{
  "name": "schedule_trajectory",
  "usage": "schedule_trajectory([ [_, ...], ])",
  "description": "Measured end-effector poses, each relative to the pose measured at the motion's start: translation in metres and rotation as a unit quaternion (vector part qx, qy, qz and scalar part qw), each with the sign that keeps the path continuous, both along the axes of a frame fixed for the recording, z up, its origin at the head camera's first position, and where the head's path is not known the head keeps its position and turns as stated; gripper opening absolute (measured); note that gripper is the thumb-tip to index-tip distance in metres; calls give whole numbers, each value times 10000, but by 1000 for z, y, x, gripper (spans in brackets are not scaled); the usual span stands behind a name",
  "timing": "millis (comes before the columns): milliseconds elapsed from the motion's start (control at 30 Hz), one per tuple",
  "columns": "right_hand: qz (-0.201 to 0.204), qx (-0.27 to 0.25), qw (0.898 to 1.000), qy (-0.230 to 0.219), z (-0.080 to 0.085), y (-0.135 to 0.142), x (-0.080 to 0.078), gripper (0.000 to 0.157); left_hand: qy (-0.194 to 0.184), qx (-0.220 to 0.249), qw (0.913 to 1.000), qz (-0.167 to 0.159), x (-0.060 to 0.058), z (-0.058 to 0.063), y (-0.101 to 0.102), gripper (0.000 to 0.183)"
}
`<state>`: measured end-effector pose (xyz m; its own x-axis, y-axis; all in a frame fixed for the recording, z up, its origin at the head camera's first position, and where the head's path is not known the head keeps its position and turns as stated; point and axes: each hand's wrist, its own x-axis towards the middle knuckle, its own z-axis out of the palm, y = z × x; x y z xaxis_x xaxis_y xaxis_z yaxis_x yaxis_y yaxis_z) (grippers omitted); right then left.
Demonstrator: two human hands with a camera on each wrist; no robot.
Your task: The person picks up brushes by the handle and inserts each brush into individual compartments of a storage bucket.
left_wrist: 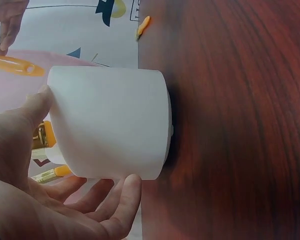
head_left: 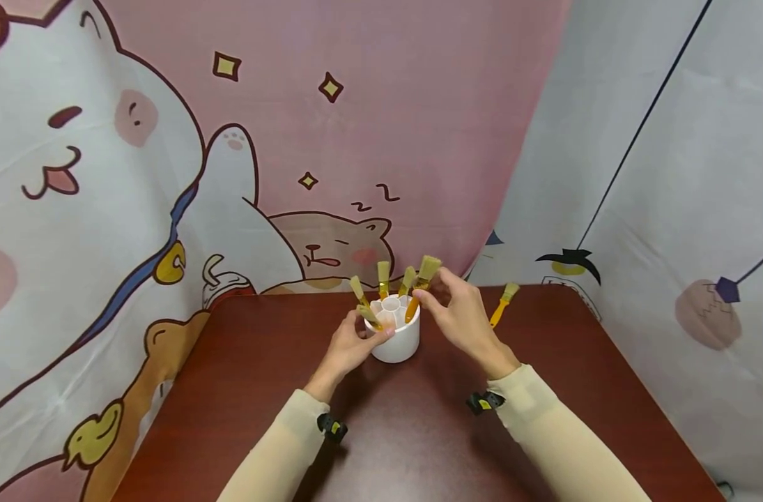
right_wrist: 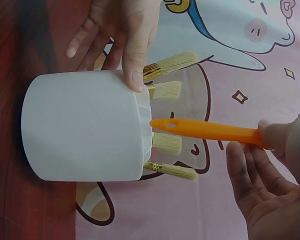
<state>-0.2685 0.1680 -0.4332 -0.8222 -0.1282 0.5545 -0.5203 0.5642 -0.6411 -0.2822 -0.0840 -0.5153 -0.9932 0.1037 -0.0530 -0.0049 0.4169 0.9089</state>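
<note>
A white round brush holder (head_left: 398, 345) with divided compartments stands upright on the table. My left hand (head_left: 348, 346) grips its left side, thumb at the rim and fingers along the wall. Several paintbrushes stand in it bristles up, among them one at the back (head_left: 384, 273) and one at the left (head_left: 358, 287). Between thumb and fingers, my right hand (head_left: 461, 314) pinches another paintbrush (right_wrist: 215, 131) near the top of its orange handle. Its bristles point up, and the handle's holed end hangs right at the holder's rim in the right wrist view.
One more paintbrush (head_left: 504, 305) with an orange handle lies at the table's back edge, right of the holder. The dark red-brown table (head_left: 406, 432) ends against a cartoon-printed cloth (head_left: 419, 125) behind and at the sides.
</note>
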Motion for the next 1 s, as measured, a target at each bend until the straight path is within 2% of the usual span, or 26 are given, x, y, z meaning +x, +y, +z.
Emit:
schedule_trajectory([
  [267, 75, 91, 9996, -242, -9, -2, -12, 17, -71, 67, 9999, -66, -1, -1, -1, 89],
  [633, 191, 151, 9984, -515, -23, -2, -21, 18, -121, -93, 9998, -163, -4, 0, -3, 95],
  [1000, 303, 394, 9974, -531, -38, -5, -28, 16, -85, -98, 9997, -230, -4, -1, -5, 94],
])
